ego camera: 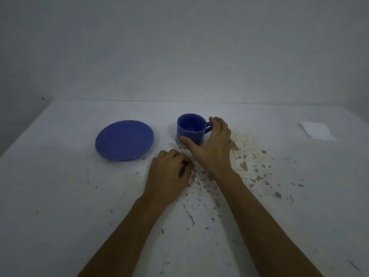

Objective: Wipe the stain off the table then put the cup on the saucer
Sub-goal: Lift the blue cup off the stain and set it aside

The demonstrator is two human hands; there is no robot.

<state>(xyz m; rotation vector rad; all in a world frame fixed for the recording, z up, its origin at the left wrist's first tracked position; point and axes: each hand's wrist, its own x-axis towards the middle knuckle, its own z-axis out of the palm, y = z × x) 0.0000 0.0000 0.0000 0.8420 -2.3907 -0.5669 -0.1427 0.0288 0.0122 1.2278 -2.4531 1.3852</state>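
Note:
A blue cup point(190, 127) stands upright on the white table point(60, 196), its handle pointing right. My right hand point(211, 144) is spread around the cup's right side, thumb against its lower front and fingers at the handle. My left hand point(169, 174) rests on the table just in front of the cup with its fingers curled in and nothing visible in them. An empty blue saucer point(124, 139) lies to the left of the cup. A brownish stain point(243, 140) and grey flecks spread over the table right of the cup and toward me.
A folded white tissue point(317, 130) lies at the far right of the table. A plain wall stands right behind the table's far edge. The table's left edge runs diagonally past the saucer.

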